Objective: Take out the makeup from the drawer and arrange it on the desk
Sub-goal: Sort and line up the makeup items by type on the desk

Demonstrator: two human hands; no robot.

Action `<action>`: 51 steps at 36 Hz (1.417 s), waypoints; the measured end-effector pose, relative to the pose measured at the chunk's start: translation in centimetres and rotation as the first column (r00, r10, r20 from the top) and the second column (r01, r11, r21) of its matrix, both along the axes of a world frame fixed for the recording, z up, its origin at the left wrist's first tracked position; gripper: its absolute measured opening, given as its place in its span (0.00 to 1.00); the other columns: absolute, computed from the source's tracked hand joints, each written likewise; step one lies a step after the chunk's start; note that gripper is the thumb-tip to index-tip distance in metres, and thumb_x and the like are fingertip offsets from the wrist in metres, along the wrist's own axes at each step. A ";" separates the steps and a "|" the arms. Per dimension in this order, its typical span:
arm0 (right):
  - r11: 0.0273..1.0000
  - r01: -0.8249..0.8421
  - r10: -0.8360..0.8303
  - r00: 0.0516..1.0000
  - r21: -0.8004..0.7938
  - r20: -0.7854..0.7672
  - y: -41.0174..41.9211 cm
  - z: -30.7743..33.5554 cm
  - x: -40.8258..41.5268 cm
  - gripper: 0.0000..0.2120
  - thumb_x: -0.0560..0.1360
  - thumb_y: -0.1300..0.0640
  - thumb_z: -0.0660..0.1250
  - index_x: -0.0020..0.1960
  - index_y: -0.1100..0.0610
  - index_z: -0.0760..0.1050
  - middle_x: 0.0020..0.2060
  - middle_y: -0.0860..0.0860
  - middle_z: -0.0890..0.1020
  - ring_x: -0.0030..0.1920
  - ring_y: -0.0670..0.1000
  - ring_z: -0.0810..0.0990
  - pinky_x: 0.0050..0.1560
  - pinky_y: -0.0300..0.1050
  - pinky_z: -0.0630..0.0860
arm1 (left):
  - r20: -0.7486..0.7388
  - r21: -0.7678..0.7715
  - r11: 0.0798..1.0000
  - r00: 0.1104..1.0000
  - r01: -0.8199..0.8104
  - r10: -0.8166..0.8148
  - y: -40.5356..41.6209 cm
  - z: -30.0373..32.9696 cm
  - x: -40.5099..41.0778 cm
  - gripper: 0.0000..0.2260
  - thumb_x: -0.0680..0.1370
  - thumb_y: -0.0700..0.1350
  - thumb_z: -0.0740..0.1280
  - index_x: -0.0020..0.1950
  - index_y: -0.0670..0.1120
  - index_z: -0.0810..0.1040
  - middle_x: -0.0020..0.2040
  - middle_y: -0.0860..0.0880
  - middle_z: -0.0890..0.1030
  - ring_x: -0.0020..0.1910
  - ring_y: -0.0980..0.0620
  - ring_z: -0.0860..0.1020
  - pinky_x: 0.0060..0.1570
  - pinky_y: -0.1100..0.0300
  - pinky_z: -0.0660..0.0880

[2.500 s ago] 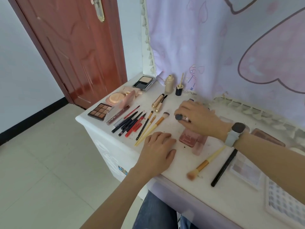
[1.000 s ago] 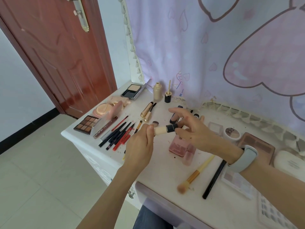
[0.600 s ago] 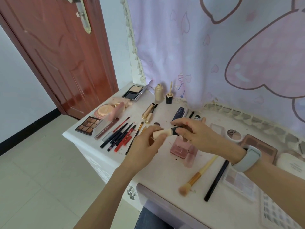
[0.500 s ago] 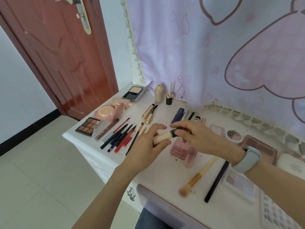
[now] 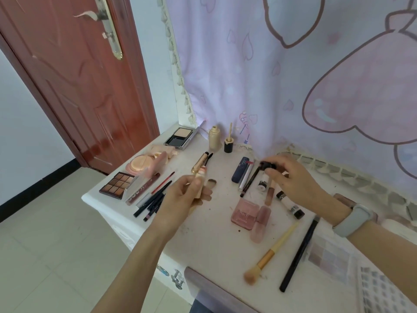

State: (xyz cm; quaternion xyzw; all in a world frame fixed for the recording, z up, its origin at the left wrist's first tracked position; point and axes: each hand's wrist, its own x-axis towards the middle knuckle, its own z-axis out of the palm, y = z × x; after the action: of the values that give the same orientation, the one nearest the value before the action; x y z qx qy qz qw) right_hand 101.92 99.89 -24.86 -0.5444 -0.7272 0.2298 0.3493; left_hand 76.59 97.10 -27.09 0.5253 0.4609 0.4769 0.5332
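Note:
My left hand (image 5: 184, 197) grips a cream-coloured concealer tube (image 5: 200, 180) above the white desk (image 5: 214, 245), its open pink end up. My right hand (image 5: 291, 177) pinches the tube's small black cap (image 5: 266, 165) over a cluster of tubes and pens (image 5: 246, 175) near the curtain. A row of dark and red pencils (image 5: 153, 197) lies left of my left hand. A brown eyeshadow palette (image 5: 116, 185), a round powder puff compact (image 5: 141, 163) and a black compact (image 5: 180, 136) sit toward the desk's far left corner.
A pink blush case (image 5: 244, 213), a yellow-handled brush (image 5: 270, 254) and a long black pencil (image 5: 300, 251) lie in front of my right arm. A beige bottle (image 5: 214, 137) and black pot (image 5: 228, 144) stand by the pink curtain (image 5: 293, 75). A red door (image 5: 79, 75) is at left.
Both hands held the capped tube together half a second ago. Now the black cap is off in my right hand, which moved right; my left hand keeps the tube, tilted upright.

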 end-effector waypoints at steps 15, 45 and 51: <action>0.990 0.132 -0.119 0.975 -0.058 0.189 9.1 -3.8 -4.9 0.09 0.76 0.50 0.60 0.54 0.53 0.69 0.44 0.47 0.79 0.45 0.52 0.77 0.50 0.51 0.74 | -0.426 0.313 0.929 0.846 -0.196 0.321 9.2 0.7 3.9 0.03 0.75 0.47 0.68 0.42 0.52 0.77 0.32 0.60 0.78 0.34 0.68 0.75 0.35 0.75 0.68; 0.964 0.219 -0.177 0.951 -0.150 0.252 9.7 -4.9 -3.4 0.17 0.75 0.54 0.62 0.57 0.65 0.75 0.52 0.59 0.80 0.52 0.57 0.77 0.54 0.51 0.74 | -0.768 0.298 0.953 0.579 -0.059 0.275 13.0 -1.4 6.6 0.17 0.78 0.52 0.63 0.65 0.49 0.73 0.57 0.52 0.80 0.57 0.49 0.74 0.58 0.52 0.68; 0.981 0.073 0.001 0.925 -0.181 0.380 7.9 -4.6 -1.8 0.20 0.74 0.65 0.57 0.66 0.60 0.71 0.61 0.55 0.74 0.63 0.54 0.70 0.62 0.43 0.67 | -0.778 0.346 0.935 0.581 0.076 0.241 10.0 -2.7 5.9 0.14 0.77 0.49 0.65 0.62 0.51 0.76 0.53 0.55 0.80 0.55 0.53 0.73 0.56 0.56 0.70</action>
State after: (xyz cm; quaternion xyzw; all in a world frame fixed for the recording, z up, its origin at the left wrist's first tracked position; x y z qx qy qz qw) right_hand 100.15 107.78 -29.50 -0.6229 -0.7451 0.1829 0.1526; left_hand 82.46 107.09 -29.78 0.7461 0.5864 0.2819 0.1411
